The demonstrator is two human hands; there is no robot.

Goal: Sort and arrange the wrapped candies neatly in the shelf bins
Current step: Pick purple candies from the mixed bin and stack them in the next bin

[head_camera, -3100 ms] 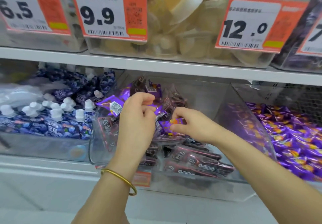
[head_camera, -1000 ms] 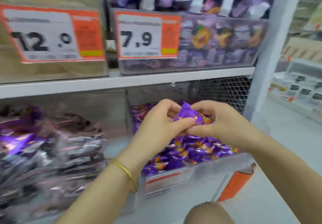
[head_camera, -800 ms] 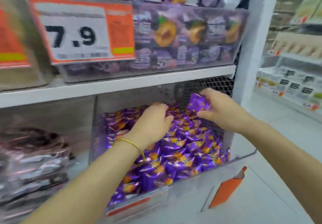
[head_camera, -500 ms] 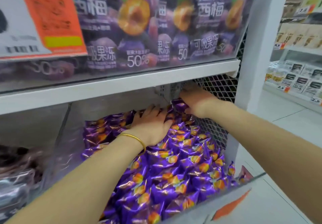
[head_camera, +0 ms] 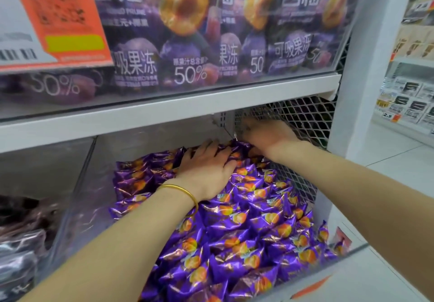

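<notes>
To the left of both hands, beyond a clear plastic divider wall (head_camera: 77, 179), a neighbouring bin holds dark, blurred foil packets (head_camera: 21, 229) that sit well apart from the work. The left hand (head_camera: 206, 168), with a thin gold bangle (head_camera: 180, 192) at its wrist, lies open and flat, palm down, fingers spread and pressing on the heap of shiny purple wrapped candies with orange fruit prints (head_camera: 246, 243); it grips nothing. That heap fills the clear plastic shelf bin (head_camera: 347, 250) and spreads from under the hands toward the person, so most of the candies lie nearer than the hands, with no common long axis, the wrappers pointing every way. The right hand (head_camera: 267, 135) reaches deeper, to the back right corner against the silver wire mesh panel (head_camera: 305, 118); its fingers curl down out of sight, so I cannot tell whether it holds a candy. The right hand is nearer the rear gap, the left nearer the middle of the pile. The likely next move is tucking or levelling candies at the back. Headroom is tight: the white metal shelf (head_camera: 164, 111) runs just above the knuckles, carrying purple jelly pouches (head_camera: 187, 43) behind an orange price tag (head_camera: 58, 17).
</notes>
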